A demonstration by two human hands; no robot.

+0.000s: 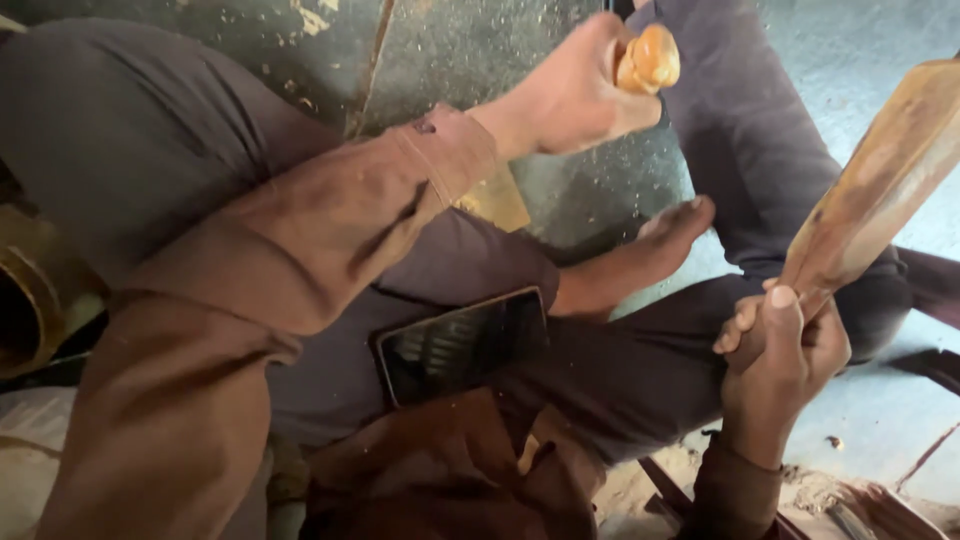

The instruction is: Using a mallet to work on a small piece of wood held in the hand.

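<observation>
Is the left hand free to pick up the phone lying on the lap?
Probably not as it stands: the left hand is raised and closed around a rounded wooden piece, though the phone lies uncovered below.

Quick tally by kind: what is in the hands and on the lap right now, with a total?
Wooden bats: 1, flat brown bat gripped by the right hand
Small rounded orange-tan pieces: 1, piece held in the left hand
Phones: 1, dark phone lying on the lap
Total: 3
</observation>
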